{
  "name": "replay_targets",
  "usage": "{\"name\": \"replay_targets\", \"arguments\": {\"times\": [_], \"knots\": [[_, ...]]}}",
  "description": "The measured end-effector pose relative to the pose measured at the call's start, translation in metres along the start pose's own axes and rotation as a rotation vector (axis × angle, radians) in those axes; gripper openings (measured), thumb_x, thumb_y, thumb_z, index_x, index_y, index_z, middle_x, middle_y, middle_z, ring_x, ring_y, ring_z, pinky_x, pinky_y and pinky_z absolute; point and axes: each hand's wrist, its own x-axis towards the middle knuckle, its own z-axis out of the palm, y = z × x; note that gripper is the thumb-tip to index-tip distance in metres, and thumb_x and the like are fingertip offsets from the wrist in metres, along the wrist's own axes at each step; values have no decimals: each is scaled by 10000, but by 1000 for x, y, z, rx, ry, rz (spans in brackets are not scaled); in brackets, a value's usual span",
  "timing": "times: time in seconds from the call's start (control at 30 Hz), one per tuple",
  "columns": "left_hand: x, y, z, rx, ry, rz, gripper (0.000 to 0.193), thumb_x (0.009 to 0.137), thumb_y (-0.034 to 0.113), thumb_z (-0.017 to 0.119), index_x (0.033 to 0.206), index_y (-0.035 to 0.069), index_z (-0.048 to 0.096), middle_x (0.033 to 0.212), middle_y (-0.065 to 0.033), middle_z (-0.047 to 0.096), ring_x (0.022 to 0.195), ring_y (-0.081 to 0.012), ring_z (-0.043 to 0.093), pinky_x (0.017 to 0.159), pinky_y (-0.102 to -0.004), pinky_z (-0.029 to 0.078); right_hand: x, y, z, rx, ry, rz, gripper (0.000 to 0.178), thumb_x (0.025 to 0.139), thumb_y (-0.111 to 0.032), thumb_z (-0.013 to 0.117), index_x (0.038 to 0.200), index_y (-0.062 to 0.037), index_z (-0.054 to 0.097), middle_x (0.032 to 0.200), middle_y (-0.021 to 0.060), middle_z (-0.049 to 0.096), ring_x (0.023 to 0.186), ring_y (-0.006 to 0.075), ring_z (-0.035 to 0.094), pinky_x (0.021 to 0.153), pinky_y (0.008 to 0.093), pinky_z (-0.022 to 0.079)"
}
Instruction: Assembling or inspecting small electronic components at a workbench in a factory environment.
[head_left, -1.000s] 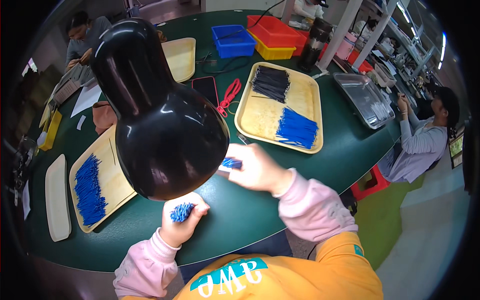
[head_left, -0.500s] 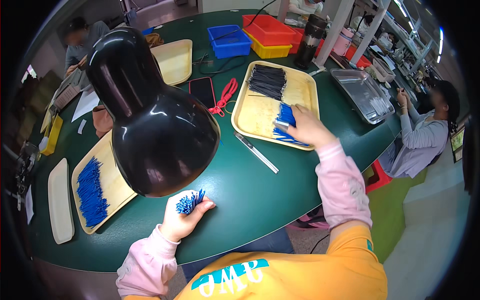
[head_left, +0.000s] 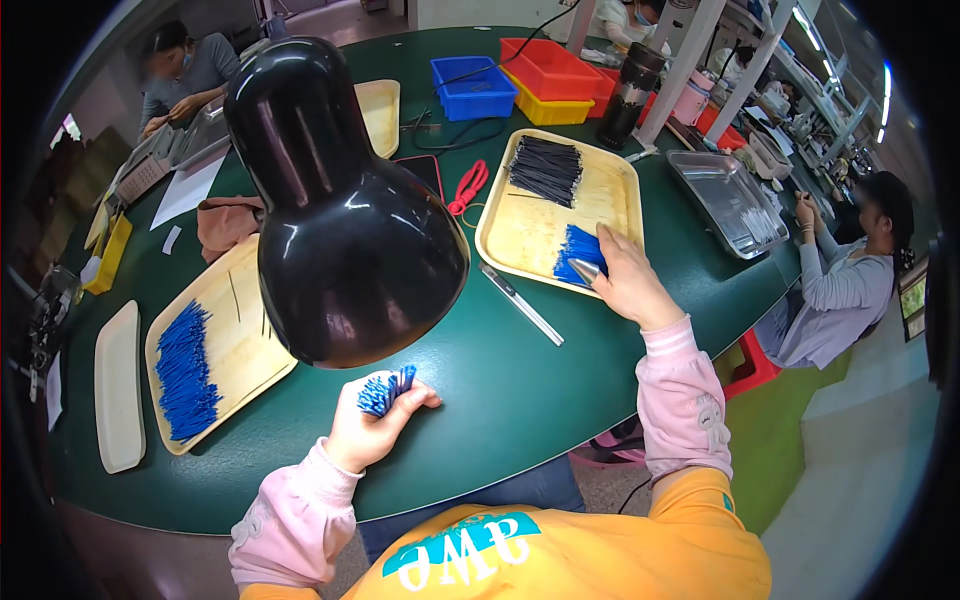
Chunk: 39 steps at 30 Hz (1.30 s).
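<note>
Left hand (head_left: pixel 372 428) around blue strands (head_left: pixel 378 396); right hand (head_left: pixel 632 282) at a blue pile (head_left: pixel 575 248) in a yellowish tray (head_left: pixel 525 225)

Head view: left of two side-by-side fisheyes worn on the person's head. Picture upright, unmirrored. Looks down and forward from above the orange shirt (head_left: pixel 600 560), which fills the lower edge. Pink sleeves (head_left: pixel 685 400) rise from below; left hand (head_left: pixel 375 425) and right hand (head_left: pixel 632 283) at close range. Black lamp (head_left: pixel 360 255) looms large left of centre, between lens and part of the green table (head_left: pixel 490 415). Field very wide: takes in far side of table and shelf posts (head_left: pixel 682 70), upper right. Table edge bows; corners dark.
</note>
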Motion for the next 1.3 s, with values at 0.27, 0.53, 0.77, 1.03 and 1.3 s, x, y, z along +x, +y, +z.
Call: {"name": "replay_targets", "arguments": {"times": [0.27, 0.53, 0.77, 1.03, 1.3], "knots": [[-7, 19, -3, -496, 205, -143, 112, 801, 82, 486, 808, -23, 527, 661, -122, 572, 515, -195, 568, 494, -263, 477, 12, -102, -20, 888, 132, -297, 363, 671, 13, 449, 1033, 14, 467, 807, 161, 532, 726, 294, 529, 639, 316, 429], [-15, 25, -5, -533, 283, -134, 101, 781, 72, 509, 778, -22, 545, 562, -95, 545, 366, -119, 453, 351, -202, 350, 13, -178, -4, 1413, 19, -392, 98, 714, -8, 417, 641, 14, 478, 583, 53, 487, 493, 124, 467, 464, 245, 385], [-13, 36, -6, -601, 177, -220, 117, 762, 100, 556, 822, 0, 555, 627, -83, 563, 417, -109, 497, 375, -193, 362, 8, -161, 13, 1403, -306, -367, 144, 775, -46, 428, 814, 31, 544, 731, 82, 568, 671, 152, 544, 625, 249, 436], [-12, 36, -7, -568, -6, -269, 117, 756, 94, 561, 803, -6, 523, 632, -80, 563, 419, -99, 513, 368, -163, 373, -1, -170, 18, 1459, -349, -356, 227, 778, -43, 517, 982, 53, 495, 827, 119, 546, 773, 176, 534, 704, 286, 449], [-12, 22, -6, -568, 154, -242, 104, 745, 85, 575, 708, 1, 526, 540, -64, 535, 446, -96, 515, 407, -179, 383, -7, -170, 0, 1002, -145, -493, 199, 698, -7, 603, 889, 15, 549, 859, 109, 570, 772, 189, 551, 682, 266, 440]]}}
